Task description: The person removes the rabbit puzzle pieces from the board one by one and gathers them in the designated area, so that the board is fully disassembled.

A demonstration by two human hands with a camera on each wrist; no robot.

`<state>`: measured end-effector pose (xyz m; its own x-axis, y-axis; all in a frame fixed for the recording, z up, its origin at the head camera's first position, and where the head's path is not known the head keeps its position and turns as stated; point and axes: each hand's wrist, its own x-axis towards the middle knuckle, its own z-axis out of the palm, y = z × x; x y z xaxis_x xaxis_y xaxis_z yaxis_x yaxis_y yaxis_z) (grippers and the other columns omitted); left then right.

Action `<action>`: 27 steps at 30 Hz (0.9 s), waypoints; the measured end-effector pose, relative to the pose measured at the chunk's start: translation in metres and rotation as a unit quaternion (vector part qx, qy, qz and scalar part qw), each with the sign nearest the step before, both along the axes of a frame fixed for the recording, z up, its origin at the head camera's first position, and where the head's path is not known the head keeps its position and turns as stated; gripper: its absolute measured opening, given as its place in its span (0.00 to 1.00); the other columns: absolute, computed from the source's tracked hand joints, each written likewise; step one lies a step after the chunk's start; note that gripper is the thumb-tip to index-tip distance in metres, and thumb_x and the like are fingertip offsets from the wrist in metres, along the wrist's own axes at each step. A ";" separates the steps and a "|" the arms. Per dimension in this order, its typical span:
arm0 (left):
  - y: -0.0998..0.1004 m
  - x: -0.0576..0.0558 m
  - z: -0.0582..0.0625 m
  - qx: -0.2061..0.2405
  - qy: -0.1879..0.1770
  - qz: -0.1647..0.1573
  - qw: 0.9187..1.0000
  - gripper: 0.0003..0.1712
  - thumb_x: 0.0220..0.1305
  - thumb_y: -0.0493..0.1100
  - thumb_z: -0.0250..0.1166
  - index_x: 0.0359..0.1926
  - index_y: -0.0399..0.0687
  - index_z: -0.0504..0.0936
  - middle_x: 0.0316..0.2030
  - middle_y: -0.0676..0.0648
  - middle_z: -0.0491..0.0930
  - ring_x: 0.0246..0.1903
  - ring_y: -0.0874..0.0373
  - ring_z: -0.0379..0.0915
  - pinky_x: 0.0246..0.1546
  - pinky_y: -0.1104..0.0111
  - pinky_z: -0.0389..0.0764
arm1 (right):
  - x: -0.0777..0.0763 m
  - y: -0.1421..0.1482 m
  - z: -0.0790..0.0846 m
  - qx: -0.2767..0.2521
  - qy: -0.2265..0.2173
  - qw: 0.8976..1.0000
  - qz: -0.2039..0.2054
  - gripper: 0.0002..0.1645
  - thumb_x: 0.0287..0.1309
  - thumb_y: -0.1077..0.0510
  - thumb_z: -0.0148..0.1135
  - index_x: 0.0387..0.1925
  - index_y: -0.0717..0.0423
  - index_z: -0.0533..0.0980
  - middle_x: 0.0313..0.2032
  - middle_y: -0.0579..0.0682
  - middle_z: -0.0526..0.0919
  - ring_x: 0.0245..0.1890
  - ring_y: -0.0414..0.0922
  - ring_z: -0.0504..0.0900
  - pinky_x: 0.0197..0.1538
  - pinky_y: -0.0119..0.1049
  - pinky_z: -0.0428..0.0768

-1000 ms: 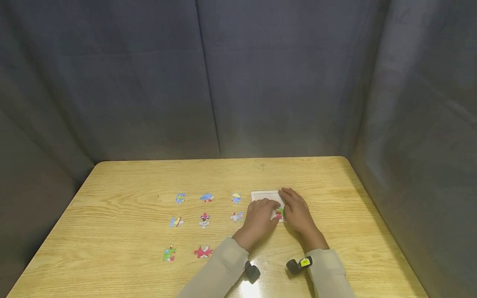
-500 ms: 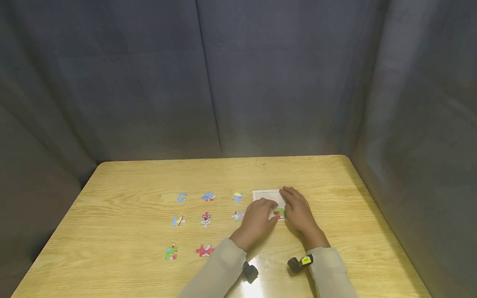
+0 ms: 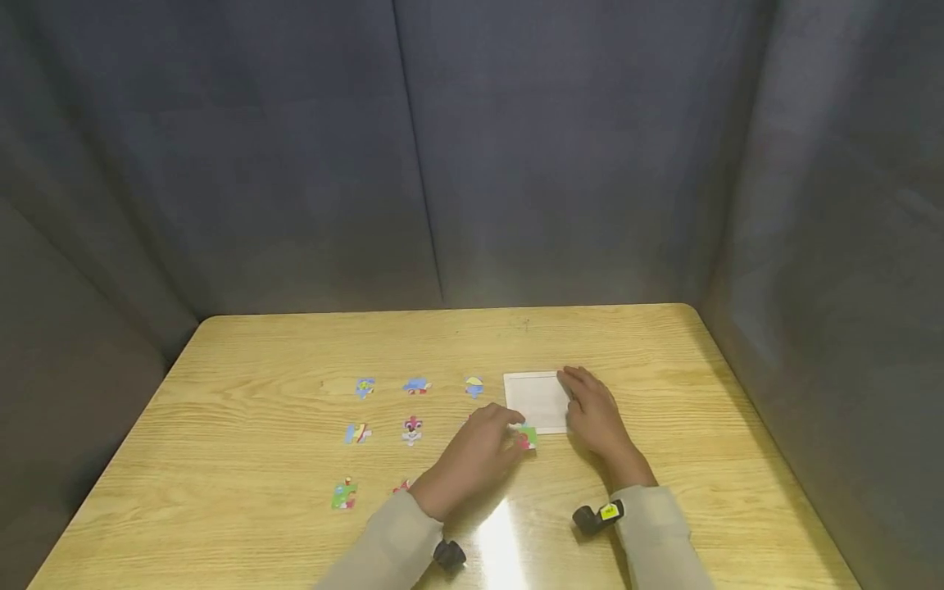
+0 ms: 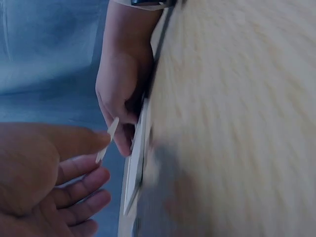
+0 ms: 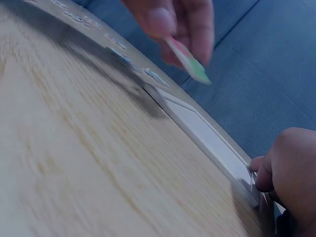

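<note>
Thumb and index finger of my left hand point(image 3: 472, 449) pinch a green-and-red jigsaw piece point(image 3: 528, 437), raised off the table near the front left of a white puzzle tray point(image 3: 534, 395). The left wrist view shows this piece point(image 4: 108, 140) edge-on, with the other fingers loosely curled below. Along the tray's right side, my right hand point(image 3: 596, 416) holds the rim, its fingers reaching the far right corner. Thumb and finger of that hand point(image 5: 291, 173) meet the tray's end in the right wrist view. The tray's white inside is bare.
Left of the tray, jigsaw pieces lie spread in rows on the wooden table point(image 3: 243, 410): a blue one point(image 3: 417, 385), a face piece point(image 3: 411, 430) and a green one point(image 3: 344, 495) among them. My left arm partly covers a red piece point(image 3: 401, 486). Dark curtains point(image 3: 472, 164) surround the table.
My left hand has lifted the green-and-red piece out of the tray's front right corner and carried it left, toward me. The right hand stays at the tray's right side.
</note>
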<state>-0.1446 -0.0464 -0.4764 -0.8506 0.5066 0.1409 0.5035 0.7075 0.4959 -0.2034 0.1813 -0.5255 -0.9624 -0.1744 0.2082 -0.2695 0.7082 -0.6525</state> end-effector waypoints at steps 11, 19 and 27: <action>-0.036 0.031 0.004 -0.052 0.005 -0.021 0.998 0.21 0.66 0.48 0.64 0.55 0.42 0.77 0.55 0.48 0.77 0.60 0.50 0.69 0.65 0.57 0.68 | 0.000 -0.002 0.002 0.008 -0.019 1.000 -0.010 0.30 0.64 0.66 0.41 0.68 0.62 0.65 0.70 0.58 0.61 0.73 0.58 0.50 0.72 0.59 0.45; -0.055 0.041 -0.003 -0.073 0.024 -0.036 0.996 0.19 0.63 0.44 0.66 0.53 0.41 0.78 0.52 0.47 0.78 0.55 0.53 0.72 0.66 0.55 0.65 | -0.001 -0.001 0.003 0.007 -0.024 1.000 -0.015 0.31 0.64 0.66 0.40 0.68 0.61 0.65 0.70 0.59 0.60 0.73 0.58 0.49 0.72 0.59 0.45; -0.066 0.049 -0.007 -0.076 0.017 -0.032 0.996 0.19 0.62 0.45 0.67 0.52 0.42 0.78 0.51 0.49 0.77 0.55 0.53 0.72 0.66 0.56 0.66 | -0.001 -0.002 0.001 0.004 -0.029 0.999 -0.016 0.30 0.64 0.65 0.40 0.68 0.61 0.65 0.71 0.58 0.60 0.73 0.58 0.49 0.72 0.59 0.45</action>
<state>-0.0959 -0.1123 -0.4829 -0.8121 0.5770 0.0875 0.5647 0.7392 0.3670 -0.2040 0.1796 -0.5242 -0.9778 -0.1455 0.1510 -0.2093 0.7215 -0.6600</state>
